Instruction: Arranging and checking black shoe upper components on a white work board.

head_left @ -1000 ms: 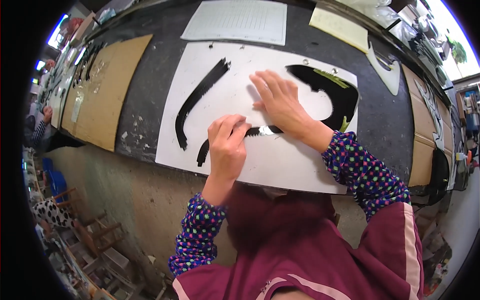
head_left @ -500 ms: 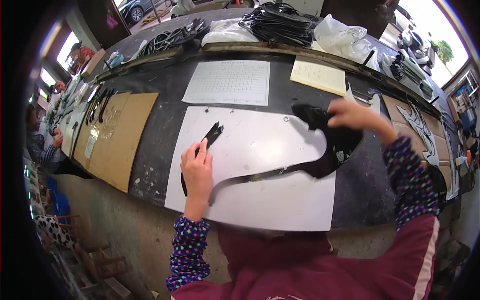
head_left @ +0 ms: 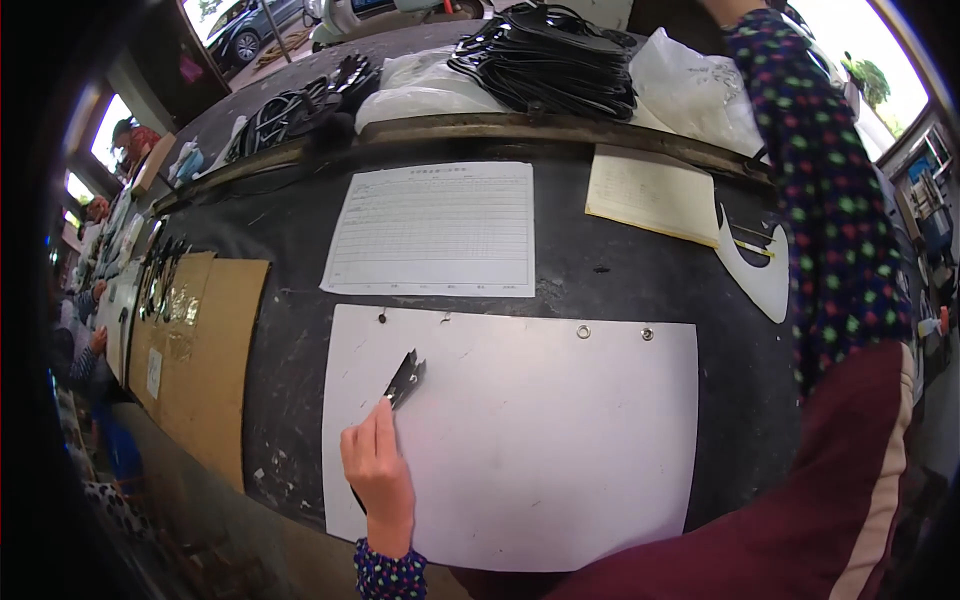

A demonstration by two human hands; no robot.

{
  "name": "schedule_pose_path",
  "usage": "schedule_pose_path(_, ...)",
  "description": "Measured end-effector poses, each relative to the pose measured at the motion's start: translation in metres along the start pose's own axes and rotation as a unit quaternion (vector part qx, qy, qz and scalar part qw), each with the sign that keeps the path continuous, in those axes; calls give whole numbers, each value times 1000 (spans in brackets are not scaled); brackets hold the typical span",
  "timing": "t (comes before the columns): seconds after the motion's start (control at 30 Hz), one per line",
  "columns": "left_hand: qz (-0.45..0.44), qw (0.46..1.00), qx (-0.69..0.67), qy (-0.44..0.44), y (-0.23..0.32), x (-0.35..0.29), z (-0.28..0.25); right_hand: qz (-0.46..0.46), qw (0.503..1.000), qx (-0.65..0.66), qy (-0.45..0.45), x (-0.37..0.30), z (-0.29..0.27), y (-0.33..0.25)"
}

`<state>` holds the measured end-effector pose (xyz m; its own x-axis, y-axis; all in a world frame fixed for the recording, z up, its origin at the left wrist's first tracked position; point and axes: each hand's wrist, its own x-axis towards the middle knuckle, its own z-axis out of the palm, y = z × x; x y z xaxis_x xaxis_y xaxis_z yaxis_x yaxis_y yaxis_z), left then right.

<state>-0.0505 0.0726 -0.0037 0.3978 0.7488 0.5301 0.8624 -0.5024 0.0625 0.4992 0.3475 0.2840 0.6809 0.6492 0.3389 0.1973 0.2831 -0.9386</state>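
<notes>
My left hand (head_left: 378,475) is closed on a dark, flat strip (head_left: 404,380) with a jagged far end, which I cannot name more exactly. That strip lies over the left part of a white board (head_left: 550,430), and a thin black part shows beside the wrist. My right arm stretches far forward across the right side of the table. Only the wrist end of my right hand (head_left: 728,8) shows at the top edge, so its fingers and anything in them are hidden.
Beyond the board lie a printed form (head_left: 435,230) and a yellowish notepad (head_left: 652,195). A wooden rail (head_left: 540,127) crosses the table, with a black stack of flat pieces (head_left: 545,65) and plastic bags (head_left: 695,90) behind it. Cardboard (head_left: 215,370) lies left; other people work farther left.
The large black curved piece has left the white board. My right hand has swung from the board's far right to the top edge. My left hand still grips the strip.
</notes>
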Motion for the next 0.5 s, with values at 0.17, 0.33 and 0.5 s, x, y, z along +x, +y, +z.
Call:
schedule_pose_path(0.17,-2,1000,6,25,-5,-1,-6,-181,821,-534,-92,-54,-9,150)
schedule_pose_path(0.33,35,998,-51,10,16,-2,-25,43,938,-295,-178,-121,-91,143)
schedule_pose_path(0.5,133,981,-144,-9,71,-21,-26,12,820,-530,-216,-239,-262,120)
